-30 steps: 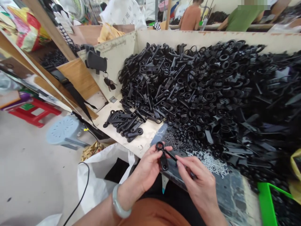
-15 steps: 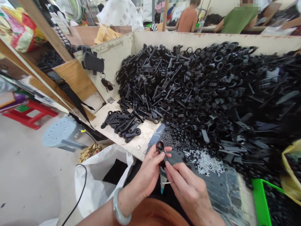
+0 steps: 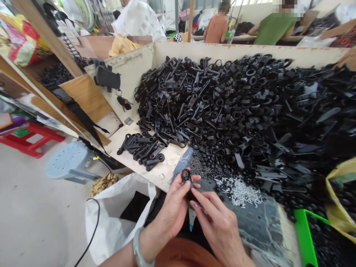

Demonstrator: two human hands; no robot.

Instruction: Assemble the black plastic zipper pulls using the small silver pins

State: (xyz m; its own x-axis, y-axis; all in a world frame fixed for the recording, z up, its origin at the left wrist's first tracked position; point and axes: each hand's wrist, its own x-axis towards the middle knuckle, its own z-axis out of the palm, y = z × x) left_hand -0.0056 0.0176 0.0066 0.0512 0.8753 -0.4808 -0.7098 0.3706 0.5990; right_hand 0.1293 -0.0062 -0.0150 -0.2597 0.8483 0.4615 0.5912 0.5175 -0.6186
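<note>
My left hand (image 3: 174, 208), with a pale bangle on its wrist, pinches a small black plastic lever part (image 3: 186, 175) whose ring end sticks up above the fingers. My right hand (image 3: 217, 227) is closed at the lower end of the same part, holding a small thin piece I cannot make out against it. Both hands hover just in front of the bench edge, over my lap. Right behind them lie a heap of small silver pins (image 3: 239, 191) and tiny black rings (image 3: 202, 168) on a dark sheet.
A huge pile of black plastic parts (image 3: 250, 111) fills the walled bench. A small stack of assembled levers (image 3: 143, 148) lies at its left front. A white sack (image 3: 116, 218) hangs below, a green bin (image 3: 304, 237) sits right, a grey stool (image 3: 69, 163) stands left. Two people work behind.
My right hand has moved left and closed in on the left hand; the black part, earlier spread open between both hands, is now held compactly with only its ring showing.
</note>
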